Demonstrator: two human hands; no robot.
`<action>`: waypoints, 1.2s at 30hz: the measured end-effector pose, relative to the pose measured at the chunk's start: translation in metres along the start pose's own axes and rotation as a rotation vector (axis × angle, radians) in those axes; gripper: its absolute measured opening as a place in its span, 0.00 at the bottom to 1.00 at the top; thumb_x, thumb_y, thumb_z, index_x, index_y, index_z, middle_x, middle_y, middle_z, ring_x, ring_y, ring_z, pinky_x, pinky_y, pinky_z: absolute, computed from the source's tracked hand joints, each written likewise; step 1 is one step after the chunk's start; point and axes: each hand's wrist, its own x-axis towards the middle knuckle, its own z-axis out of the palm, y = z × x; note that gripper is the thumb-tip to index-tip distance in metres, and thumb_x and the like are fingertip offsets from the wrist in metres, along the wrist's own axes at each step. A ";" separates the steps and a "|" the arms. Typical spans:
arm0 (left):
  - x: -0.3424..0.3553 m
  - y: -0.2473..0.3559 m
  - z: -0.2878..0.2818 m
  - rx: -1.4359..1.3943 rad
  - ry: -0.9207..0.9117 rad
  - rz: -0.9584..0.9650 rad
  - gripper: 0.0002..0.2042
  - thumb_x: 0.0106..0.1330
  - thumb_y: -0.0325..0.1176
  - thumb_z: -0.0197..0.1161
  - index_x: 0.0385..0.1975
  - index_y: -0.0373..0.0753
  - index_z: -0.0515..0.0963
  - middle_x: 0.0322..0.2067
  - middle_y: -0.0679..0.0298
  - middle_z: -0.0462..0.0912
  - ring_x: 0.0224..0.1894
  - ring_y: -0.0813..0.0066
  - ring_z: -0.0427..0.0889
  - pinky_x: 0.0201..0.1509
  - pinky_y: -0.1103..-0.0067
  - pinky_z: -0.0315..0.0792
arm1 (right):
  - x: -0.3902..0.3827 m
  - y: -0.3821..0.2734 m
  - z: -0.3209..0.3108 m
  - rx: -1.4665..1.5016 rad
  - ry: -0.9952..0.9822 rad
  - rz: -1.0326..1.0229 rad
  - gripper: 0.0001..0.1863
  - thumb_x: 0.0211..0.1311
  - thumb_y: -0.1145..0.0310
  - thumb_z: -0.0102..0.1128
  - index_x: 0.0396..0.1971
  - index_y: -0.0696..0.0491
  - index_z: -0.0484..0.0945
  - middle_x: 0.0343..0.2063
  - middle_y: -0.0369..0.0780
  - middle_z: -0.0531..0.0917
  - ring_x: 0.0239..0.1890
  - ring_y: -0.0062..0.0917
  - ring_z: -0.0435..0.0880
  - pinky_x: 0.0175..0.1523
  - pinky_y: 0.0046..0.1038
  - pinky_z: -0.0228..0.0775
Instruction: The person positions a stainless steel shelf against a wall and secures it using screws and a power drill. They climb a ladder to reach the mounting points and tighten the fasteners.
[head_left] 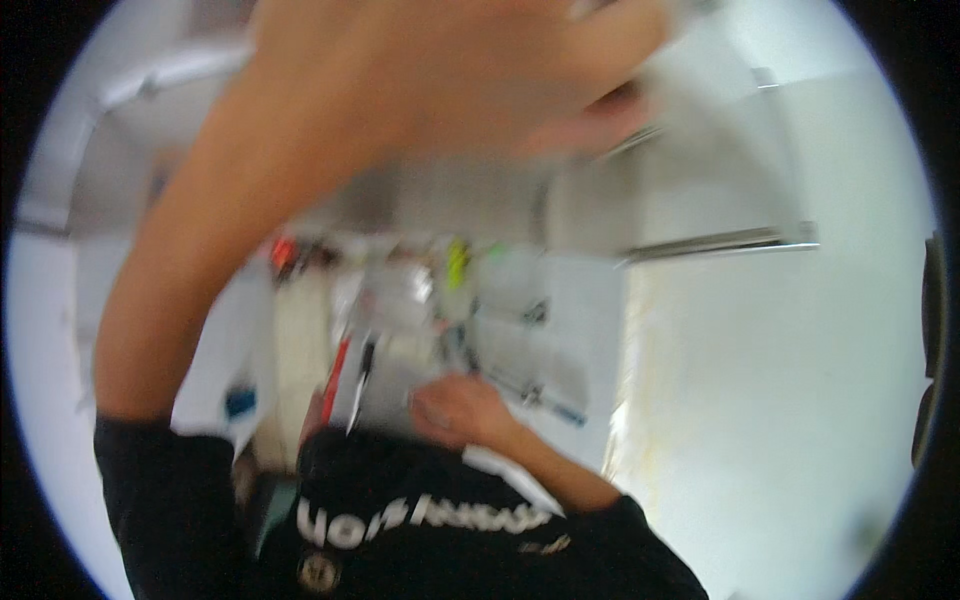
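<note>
My left hand [510, 70] is raised very close to the camera, across the top of the picture. Motion smears its fingers, and part of the hand is cut off by the upper edge, so any hold is hidden. Lower down, my right hand [458, 408] is closed in front of my black shirt. It rests at the right side of a grey flat object [392, 390]; what its curled fingers hold, if anything, cannot be made out. Left of that hand lie a red stick-like item [336, 380] and a slim black-and-white one [361, 378], both slanted.
Blurred small goods lie farther off, among them a clear shiny plastic bag [415, 285], a yellow-green item [457, 263] and an orange-red one [284, 252]. A dark blue piece [240, 402] is at left. A grey panel with a metal rail [720, 243] stands at upper right.
</note>
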 end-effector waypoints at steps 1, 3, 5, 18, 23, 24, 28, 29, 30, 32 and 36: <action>-0.008 -0.005 -0.011 0.053 -0.034 0.004 0.26 0.61 0.54 0.75 0.51 0.40 0.87 0.51 0.54 0.90 0.50 0.65 0.90 0.54 0.73 0.83 | 0.019 -0.027 -0.048 -0.040 0.147 -0.109 0.13 0.57 0.66 0.76 0.41 0.48 0.83 0.44 0.40 0.88 0.51 0.37 0.88 0.61 0.39 0.80; -0.018 -0.003 -0.013 0.073 -0.090 0.007 0.26 0.61 0.54 0.75 0.50 0.40 0.87 0.51 0.54 0.90 0.50 0.65 0.90 0.54 0.73 0.83 | 0.056 -0.066 -0.181 -0.299 0.082 -0.067 0.16 0.54 0.64 0.81 0.42 0.44 0.84 0.38 0.38 0.88 0.47 0.35 0.90 0.57 0.39 0.81; -0.011 0.001 -0.011 0.042 -0.104 -0.003 0.25 0.62 0.54 0.74 0.49 0.39 0.87 0.50 0.54 0.90 0.51 0.64 0.90 0.54 0.72 0.82 | 0.099 -0.055 -0.270 -0.689 0.484 -0.307 0.15 0.55 0.71 0.80 0.42 0.49 0.87 0.37 0.39 0.90 0.41 0.30 0.90 0.46 0.32 0.83; -0.012 0.007 -0.012 0.008 -0.083 -0.116 0.21 0.67 0.53 0.64 0.44 0.42 0.89 0.48 0.53 0.91 0.52 0.62 0.91 0.56 0.69 0.83 | 0.297 0.093 -0.473 -1.189 0.304 -0.312 0.08 0.68 0.67 0.69 0.42 0.54 0.86 0.33 0.42 0.88 0.37 0.39 0.87 0.44 0.39 0.80; -0.013 0.007 -0.013 0.042 -0.095 -0.127 0.20 0.69 0.54 0.63 0.43 0.43 0.89 0.47 0.54 0.92 0.51 0.62 0.91 0.57 0.69 0.83 | 0.304 0.086 -0.464 -1.139 0.322 -0.288 0.07 0.68 0.68 0.69 0.41 0.54 0.86 0.33 0.41 0.88 0.38 0.38 0.88 0.44 0.38 0.81; -0.012 0.009 -0.012 0.034 -0.092 -0.133 0.20 0.69 0.54 0.63 0.43 0.43 0.89 0.46 0.54 0.92 0.51 0.63 0.91 0.57 0.69 0.83 | 0.301 0.085 -0.464 -1.129 0.324 -0.254 0.06 0.67 0.68 0.69 0.40 0.54 0.87 0.33 0.41 0.88 0.39 0.37 0.88 0.44 0.38 0.82; -0.012 0.008 -0.011 0.025 -0.090 -0.137 0.20 0.69 0.54 0.62 0.42 0.44 0.89 0.47 0.54 0.92 0.51 0.63 0.91 0.57 0.69 0.83 | 0.301 0.089 -0.466 -1.172 0.271 -0.370 0.07 0.67 0.71 0.70 0.43 0.53 0.88 0.36 0.41 0.90 0.38 0.36 0.89 0.43 0.35 0.82; -0.011 0.008 -0.012 0.029 -0.090 -0.134 0.20 0.69 0.54 0.62 0.43 0.44 0.89 0.47 0.54 0.92 0.51 0.63 0.91 0.57 0.70 0.83 | 0.303 0.086 -0.467 -1.200 0.262 -0.380 0.07 0.67 0.71 0.70 0.43 0.53 0.88 0.36 0.41 0.90 0.38 0.36 0.89 0.43 0.35 0.82; -0.011 0.007 -0.013 0.035 -0.092 -0.134 0.20 0.70 0.54 0.62 0.43 0.44 0.89 0.47 0.54 0.92 0.51 0.63 0.91 0.56 0.70 0.83 | 0.305 0.085 -0.468 -1.225 0.251 -0.394 0.07 0.67 0.71 0.70 0.43 0.53 0.88 0.36 0.40 0.90 0.38 0.36 0.89 0.43 0.35 0.82; -0.010 0.005 -0.015 0.046 -0.099 -0.119 0.20 0.70 0.54 0.62 0.43 0.44 0.89 0.47 0.54 0.92 0.51 0.63 0.91 0.56 0.70 0.83 | 0.308 0.087 -0.472 -1.293 0.225 -0.402 0.05 0.68 0.70 0.68 0.40 0.53 0.87 0.34 0.40 0.89 0.39 0.36 0.89 0.43 0.37 0.82; -0.011 0.007 -0.010 0.024 -0.096 -0.118 0.20 0.71 0.54 0.61 0.44 0.44 0.88 0.47 0.54 0.92 0.51 0.63 0.91 0.56 0.70 0.83 | 0.306 0.089 -0.475 -1.324 0.169 -0.361 0.04 0.69 0.70 0.66 0.37 0.54 0.86 0.33 0.41 0.89 0.38 0.38 0.89 0.43 0.38 0.82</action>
